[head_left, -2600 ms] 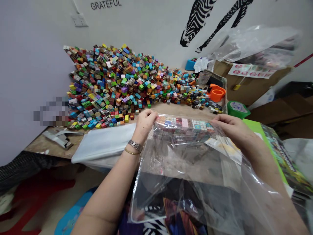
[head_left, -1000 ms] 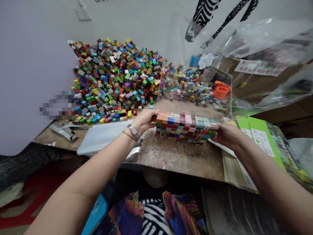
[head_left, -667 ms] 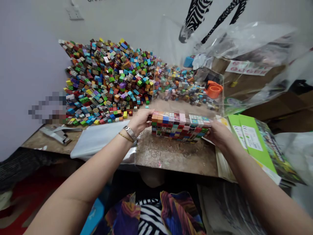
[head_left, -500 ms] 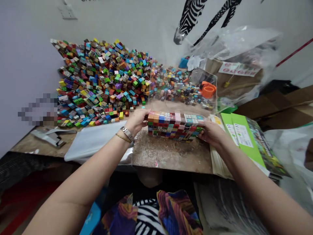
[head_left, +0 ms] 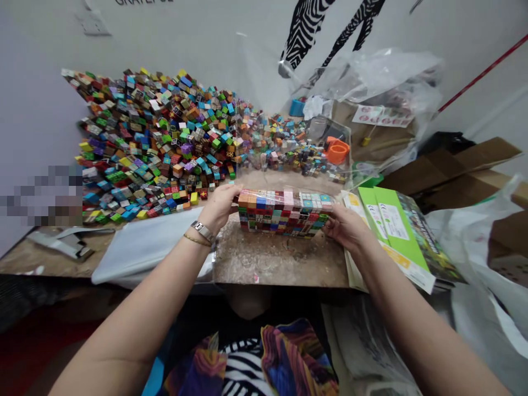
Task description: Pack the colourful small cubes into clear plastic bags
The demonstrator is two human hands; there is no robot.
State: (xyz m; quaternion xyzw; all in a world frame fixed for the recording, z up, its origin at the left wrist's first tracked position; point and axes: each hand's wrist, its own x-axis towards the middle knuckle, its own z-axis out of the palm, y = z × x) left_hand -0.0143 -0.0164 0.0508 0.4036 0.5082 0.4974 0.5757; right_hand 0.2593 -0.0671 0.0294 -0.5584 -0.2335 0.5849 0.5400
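A rectangular block of small coloured cubes (head_left: 284, 212) sits on the worn table (head_left: 284, 258) inside a clear plastic bag (head_left: 268, 110) whose open end rises behind it. My left hand (head_left: 218, 204) grips the block's left end through the plastic; a watch and a bracelet are on that wrist. My right hand (head_left: 346, 226) holds the block's right end, fingers curled around the lower corner.
A big heap of loose coloured cubes (head_left: 157, 143) covers the table's back left. An orange cup (head_left: 337, 151) stands behind the block. Green printed boxes (head_left: 400, 231) lie stacked at the right. A white sheet (head_left: 144, 247) lies left of my hands. Cardboard boxes (head_left: 454, 170) and plastic bags are at the right.
The bag, earlier draped toward me over the block, has flipped up behind it. Both hands have kept hold of the block's ends on the table. My view has shifted right.
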